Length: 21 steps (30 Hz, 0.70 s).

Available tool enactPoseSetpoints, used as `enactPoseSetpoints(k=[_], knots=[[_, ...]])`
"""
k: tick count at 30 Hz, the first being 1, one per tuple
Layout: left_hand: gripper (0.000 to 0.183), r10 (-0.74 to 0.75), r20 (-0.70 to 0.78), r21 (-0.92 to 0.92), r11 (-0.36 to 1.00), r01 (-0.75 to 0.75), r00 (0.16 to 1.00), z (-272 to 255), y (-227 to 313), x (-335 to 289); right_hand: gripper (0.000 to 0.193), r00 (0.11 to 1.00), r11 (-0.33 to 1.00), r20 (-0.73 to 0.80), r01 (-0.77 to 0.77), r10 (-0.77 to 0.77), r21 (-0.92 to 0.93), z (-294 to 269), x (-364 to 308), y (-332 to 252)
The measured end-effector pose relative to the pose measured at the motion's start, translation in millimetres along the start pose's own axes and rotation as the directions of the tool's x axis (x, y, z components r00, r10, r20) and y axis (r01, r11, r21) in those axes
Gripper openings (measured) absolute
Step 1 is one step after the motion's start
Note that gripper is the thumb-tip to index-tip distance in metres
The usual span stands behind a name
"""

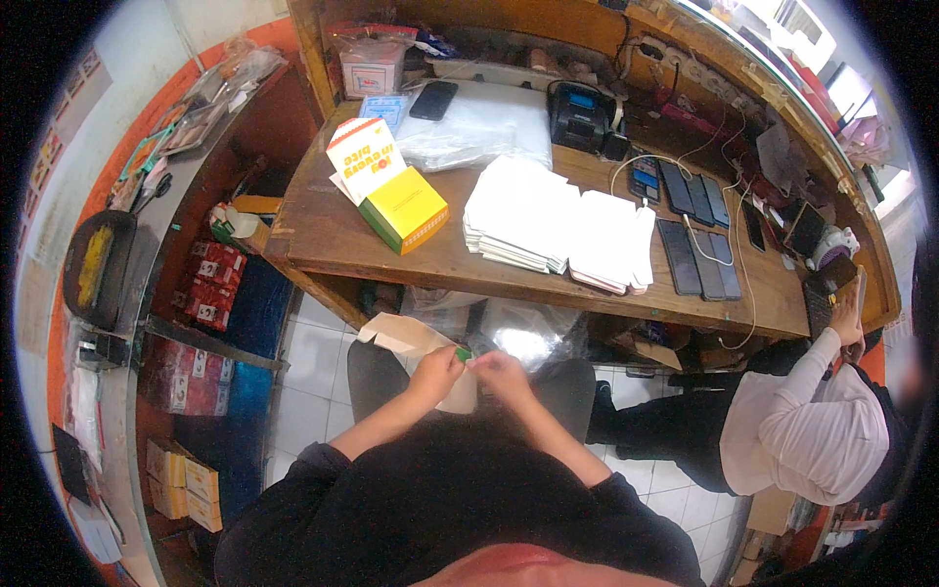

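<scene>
Over my lap I hold a partly folded cardboard box (399, 335), its plain tan inside facing up and a bit of green at the edge between my fingers. My left hand (437, 371) is closed on that edge. Close beside it, my right hand (501, 376) pinches the same green edge, its fingertips partly hidden. On the wooden table (337, 249) ahead stands a yellow and green box (406, 210) with its white printed lid flap raised. To its right lie stacks of flat white cartons (518, 217).
Several phones (685, 256) and charging cables lie on the table's right. A black printer (581, 114) stands at the back beside a plastic-wrapped pile (479, 132). Another person (812, 426) sits at the right. Shelves with red boxes (216, 279) run along the left.
</scene>
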<state>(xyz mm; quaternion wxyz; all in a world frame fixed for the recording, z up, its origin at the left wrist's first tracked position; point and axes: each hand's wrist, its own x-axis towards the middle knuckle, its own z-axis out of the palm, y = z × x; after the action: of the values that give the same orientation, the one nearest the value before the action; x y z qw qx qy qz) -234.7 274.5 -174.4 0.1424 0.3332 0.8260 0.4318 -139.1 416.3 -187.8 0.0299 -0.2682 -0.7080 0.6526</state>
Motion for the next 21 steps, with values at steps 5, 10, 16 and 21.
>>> enactPoseSetpoints(k=[5,10,16,21], knots=[[0.020,-0.060,0.150,-0.102,0.992,0.076,0.987,14.0,-5.3,-2.8,0.019,0.995,0.998,-0.097,-0.005,0.011,0.066,15.3,-7.7,-8.5],[0.023,-0.001,0.076,-0.376,0.926,0.029,0.997,39.1,-37.3,-7.6,0.028,0.925,0.913,-0.151,0.298,-0.348,-0.280,27.2,-15.5,-10.2],[0.026,-0.232,0.244,-0.260,0.920,0.294,0.942,6.7,-5.2,-9.9,0.031,0.913,0.823,-0.029,0.352,-0.406,-0.446,17.6,-16.4,-26.0],[0.030,0.201,0.049,-0.210,0.960,-0.187,0.978,20.7,-6.6,-23.6,0.035,0.836,0.691,0.142,0.523,-0.530,-0.500,23.1,-21.4,-73.1]])
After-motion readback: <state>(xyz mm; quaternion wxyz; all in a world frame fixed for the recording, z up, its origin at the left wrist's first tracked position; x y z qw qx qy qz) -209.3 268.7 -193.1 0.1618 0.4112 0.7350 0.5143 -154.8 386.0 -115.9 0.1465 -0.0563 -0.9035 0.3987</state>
